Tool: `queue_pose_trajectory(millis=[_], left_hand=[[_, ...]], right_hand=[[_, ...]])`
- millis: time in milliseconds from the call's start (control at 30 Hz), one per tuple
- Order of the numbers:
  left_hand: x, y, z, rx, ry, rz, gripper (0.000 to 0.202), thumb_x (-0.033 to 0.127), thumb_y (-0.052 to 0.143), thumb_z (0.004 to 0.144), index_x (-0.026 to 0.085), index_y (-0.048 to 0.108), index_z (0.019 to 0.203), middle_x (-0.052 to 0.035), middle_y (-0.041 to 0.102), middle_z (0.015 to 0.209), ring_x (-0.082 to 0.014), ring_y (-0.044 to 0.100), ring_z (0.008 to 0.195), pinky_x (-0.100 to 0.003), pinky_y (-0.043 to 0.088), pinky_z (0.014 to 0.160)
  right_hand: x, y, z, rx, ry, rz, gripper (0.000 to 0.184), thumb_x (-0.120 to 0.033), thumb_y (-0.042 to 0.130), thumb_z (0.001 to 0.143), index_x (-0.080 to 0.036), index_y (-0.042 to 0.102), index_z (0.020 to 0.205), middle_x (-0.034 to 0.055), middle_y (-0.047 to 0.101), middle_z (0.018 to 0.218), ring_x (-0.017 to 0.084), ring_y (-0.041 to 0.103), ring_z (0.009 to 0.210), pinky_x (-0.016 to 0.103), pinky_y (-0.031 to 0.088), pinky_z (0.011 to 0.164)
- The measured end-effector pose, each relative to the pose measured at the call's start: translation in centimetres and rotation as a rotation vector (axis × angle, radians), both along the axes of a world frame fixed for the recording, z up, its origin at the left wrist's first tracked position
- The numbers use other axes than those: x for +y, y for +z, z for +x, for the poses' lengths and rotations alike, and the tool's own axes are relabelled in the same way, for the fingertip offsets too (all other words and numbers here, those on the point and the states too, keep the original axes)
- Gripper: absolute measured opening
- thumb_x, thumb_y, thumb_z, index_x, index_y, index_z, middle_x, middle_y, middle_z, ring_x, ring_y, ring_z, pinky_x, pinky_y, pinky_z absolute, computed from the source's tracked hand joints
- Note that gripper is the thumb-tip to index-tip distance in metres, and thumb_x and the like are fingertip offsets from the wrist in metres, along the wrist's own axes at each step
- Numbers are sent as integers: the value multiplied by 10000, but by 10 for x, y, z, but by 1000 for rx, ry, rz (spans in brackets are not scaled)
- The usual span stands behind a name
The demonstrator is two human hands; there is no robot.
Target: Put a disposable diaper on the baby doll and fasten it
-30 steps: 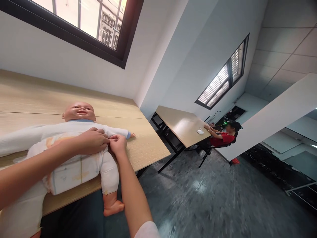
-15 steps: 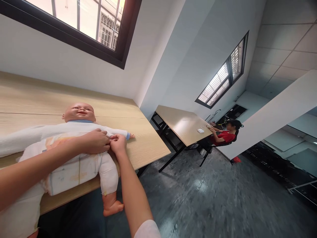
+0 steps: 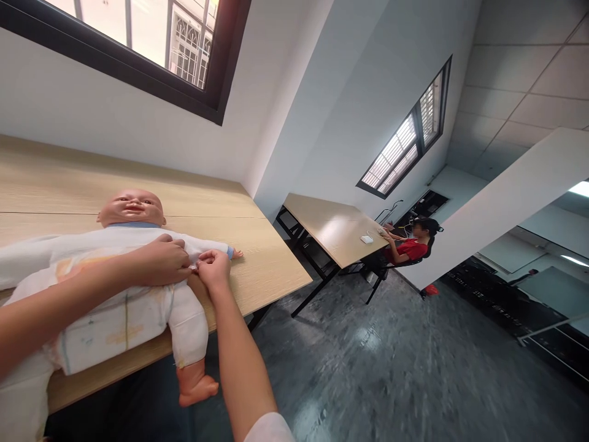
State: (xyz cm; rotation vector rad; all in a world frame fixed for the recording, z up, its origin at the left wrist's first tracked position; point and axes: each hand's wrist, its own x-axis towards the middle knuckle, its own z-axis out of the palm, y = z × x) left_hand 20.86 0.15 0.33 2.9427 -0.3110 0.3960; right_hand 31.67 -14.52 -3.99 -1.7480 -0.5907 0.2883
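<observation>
Doll [image 3: 115, 294] flank hidden under left hand [image 3: 165, 261], right hand [image 3: 214, 268].

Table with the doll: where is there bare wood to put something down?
The table is bare behind the doll, up to the wall, and on the corner beyond its outstretched arm. It is crowded at the near edge, where the left hand and the right hand pinch the doll's clothing. The far table is mostly bare.
</observation>
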Motion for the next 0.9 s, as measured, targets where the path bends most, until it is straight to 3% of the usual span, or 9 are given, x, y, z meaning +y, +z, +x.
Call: queue_pose_trajectory(millis=[67,200,333,533,667,900], left_hand=[[-1,-2,3,35,9,68,408,330,522,954,207,627,579,-67,582,619,-261,486,813,-407,310,877],[-1,-8,8,12,38,-5,367,317,623,883,198,572,539,-53,542,575,-255,490,792,-424,333,907],[-2,-12,12,37,35,31,280,288,621,872,189,647,612,-69,622,639,-262,518,813,-416,350,874],[-4,-13,17,72,40,68,270,280,593,880,182,702,654,-75,681,679,-256,554,801,-384,347,805],[-4,-15,17,54,106,34,220,264,601,863,191,704,683,-66,658,642,-247,562,690,-381,331,734],[-2,-17,13,-17,184,109,175,314,580,886,174,677,845,-123,699,734,-312,625,721,-382,284,682]], right_hand=[[-1,-5,0,29,8,46,104,-192,766,704,-169,715,791,24,721,696,224,737,698,307,617,645],[1,-14,0,112,18,155,125,-151,731,680,-174,686,795,22,715,717,213,734,672,302,618,612],[8,-13,0,219,41,226,169,-143,748,676,-187,659,812,1,692,661,200,717,629,304,621,597],[9,-10,-1,251,26,201,177,-108,756,705,-160,664,848,-25,679,637,176,696,655,263,602,617],[5,-10,-1,256,17,189,163,-70,736,733,-149,646,844,-31,665,623,161,671,626,256,595,604],[4,7,-9,238,54,166,134,-67,697,775,-160,606,808,-28,674,621,176,706,605,335,660,646]])
